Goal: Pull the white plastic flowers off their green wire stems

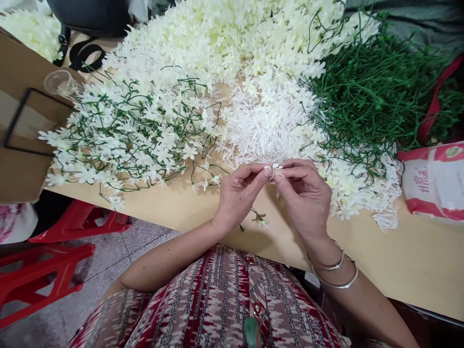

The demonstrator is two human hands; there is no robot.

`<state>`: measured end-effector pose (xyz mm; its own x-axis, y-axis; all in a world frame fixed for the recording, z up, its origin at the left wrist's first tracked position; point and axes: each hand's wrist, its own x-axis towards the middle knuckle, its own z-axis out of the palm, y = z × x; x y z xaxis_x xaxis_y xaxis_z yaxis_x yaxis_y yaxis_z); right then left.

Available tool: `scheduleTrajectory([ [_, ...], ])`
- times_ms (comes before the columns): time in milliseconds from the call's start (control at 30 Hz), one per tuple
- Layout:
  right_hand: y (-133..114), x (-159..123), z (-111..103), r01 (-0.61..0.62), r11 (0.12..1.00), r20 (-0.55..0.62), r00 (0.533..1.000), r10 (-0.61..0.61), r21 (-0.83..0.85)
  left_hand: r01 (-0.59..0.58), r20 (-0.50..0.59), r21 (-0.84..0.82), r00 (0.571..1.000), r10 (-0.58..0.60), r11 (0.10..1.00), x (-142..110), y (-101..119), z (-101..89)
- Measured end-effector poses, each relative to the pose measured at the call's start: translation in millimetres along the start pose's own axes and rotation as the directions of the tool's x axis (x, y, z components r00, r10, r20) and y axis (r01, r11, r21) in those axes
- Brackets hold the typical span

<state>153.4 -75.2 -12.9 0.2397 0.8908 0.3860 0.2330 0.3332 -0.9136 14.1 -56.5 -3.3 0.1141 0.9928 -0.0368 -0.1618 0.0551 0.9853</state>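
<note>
My left hand [237, 193] and my right hand [304, 195] meet over the near edge of the wooden table [416, 256]. Both pinch one small white artificial flower [274, 169] between thumbs and fingertips. A green stem with a small flower [259, 220] hangs below my left hand. Just beyond my fingers lies a heap of white spiky flower centres [268, 121]. To the left lie finished green stems bearing white flowers [126, 135]. A big pile of cream petals [232, 38] fills the back.
Bare green stems [377, 92] are heaped at the right. A red and white bag [435, 179] lies at the right edge. A cardboard box [21, 125] and a clear plastic cup [61, 83] stand at the left. Red plastic stools [54, 251] sit on the floor.
</note>
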Motion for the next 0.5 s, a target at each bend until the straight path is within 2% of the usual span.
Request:
scheduleTrajectory([
  [67, 2.0, -0.4, 0.4, -0.021, 1.0, -0.006, 1.0, 0.021, 0.015, 0.026, 0.013, -0.028, 1.0, -0.025, 0.999, -0.2, 1.0, 0.2],
  [167, 2.0, -0.6, 0.6, 0.06, 0.992, -0.023, 0.998, -0.063, -0.108, 0.026, 0.002, -0.027, 1.0, -0.026, 0.999, -1.8, 3.0, -0.5],
  [300, 0.5, -1.3, 2.3, 0.122, 0.974, -0.061, 0.989, -0.136, -0.192, -0.105, 0.01, 0.083, 0.994, 0.105, 0.991, -2.3, 4.4, -2.1],
  [400, 2.1, -2.1, 4.8, 0.043, 0.993, -0.062, 0.997, -0.05, -0.111, -0.225, 0.051, 0.228, 0.974, 0.219, 0.947, 0.0, 3.7, -3.2],
  [500, 5.3, -2.8, 6.6, -0.1, 0.995, -0.04, 0.994, 0.101, 0.019, -0.229, 0.059, 0.241, 0.973, 0.221, 0.943, 2.2, 1.8, -3.4],
])
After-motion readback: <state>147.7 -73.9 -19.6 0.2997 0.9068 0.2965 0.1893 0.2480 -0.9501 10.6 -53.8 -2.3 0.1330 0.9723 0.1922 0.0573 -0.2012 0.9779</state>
